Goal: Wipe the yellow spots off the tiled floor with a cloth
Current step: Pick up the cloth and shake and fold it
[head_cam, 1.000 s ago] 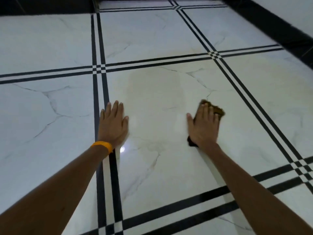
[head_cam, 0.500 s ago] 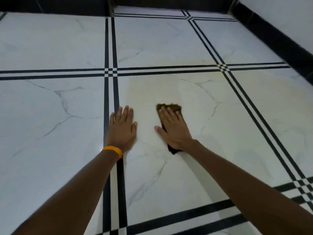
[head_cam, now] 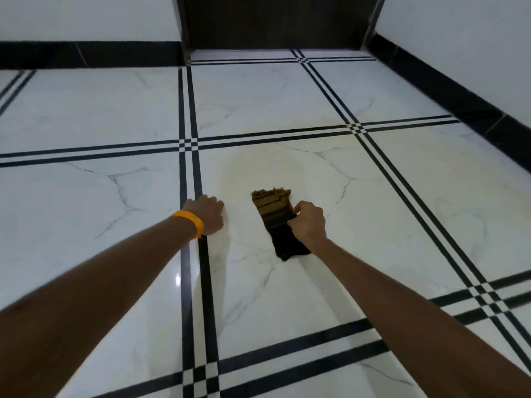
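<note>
Mid-frame, the left hand [head_cam: 207,215] rests on the tiled floor [head_cam: 86,196], fingers curled and holding nothing. The right hand [head_cam: 309,225] pinches the folded cloth [head_cam: 271,206] at its right edge. The cloth looks soft, light and easy to bunch. Just beyond it is a faint yellow stain [head_cam: 241,170].

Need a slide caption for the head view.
Right hand grips a brown cloth on the yellow-stained tiled floor; left hand rests nearby.
</note>
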Demonstrator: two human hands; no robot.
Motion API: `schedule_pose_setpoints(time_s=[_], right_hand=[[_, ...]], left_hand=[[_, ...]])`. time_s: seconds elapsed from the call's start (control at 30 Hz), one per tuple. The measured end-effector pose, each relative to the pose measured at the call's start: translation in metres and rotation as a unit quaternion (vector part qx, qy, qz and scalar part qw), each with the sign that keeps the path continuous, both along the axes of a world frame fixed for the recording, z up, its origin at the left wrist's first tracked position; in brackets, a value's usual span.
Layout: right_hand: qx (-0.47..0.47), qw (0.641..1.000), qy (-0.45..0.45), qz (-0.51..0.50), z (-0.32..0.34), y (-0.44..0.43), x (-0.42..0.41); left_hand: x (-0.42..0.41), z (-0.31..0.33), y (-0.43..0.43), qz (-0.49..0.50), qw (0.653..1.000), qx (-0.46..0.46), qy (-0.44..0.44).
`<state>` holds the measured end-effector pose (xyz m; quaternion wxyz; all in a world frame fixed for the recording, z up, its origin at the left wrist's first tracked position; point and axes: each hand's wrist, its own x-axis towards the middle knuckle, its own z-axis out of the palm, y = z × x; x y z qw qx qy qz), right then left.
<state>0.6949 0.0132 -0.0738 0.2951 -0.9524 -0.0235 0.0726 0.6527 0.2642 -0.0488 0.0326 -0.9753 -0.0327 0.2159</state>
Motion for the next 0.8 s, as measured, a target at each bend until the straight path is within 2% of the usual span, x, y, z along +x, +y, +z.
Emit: schedule_pose_setpoints(time_s=[0.2, 0.43, 0.5, 0.63, 0.8], right_hand=[[-0.016, 0.998, 0.046, -0.034, 0.006, 0.006, 0.002], [-0.087, 0.996, -0.008, 0.007, 0.007, 0.004, 0.002], [-0.069, 0.998, -0.011, 0.01, 0.013, 0.003, 0.003], [0.117, 0.991, 0.059, 0.041, 0.044, -0.001, 0.011], [0.174, 0.976, 0.082, 0.105, 0.109, -0.011, 0.013]], left_hand=[[-0.009, 0.048, -0.019, -0.098, 0.994, 0.036, 0.023], [-0.007, 0.08, -0.029, -0.125, 0.99, 0.06, 0.027], [-0.007, 0.084, -0.032, -0.134, 0.989, 0.064, 0.021], [0.0, 0.101, -0.042, -0.12, 0.992, -0.03, -0.022], [0.005, 0.134, -0.067, -0.075, 0.971, -0.213, -0.076]])
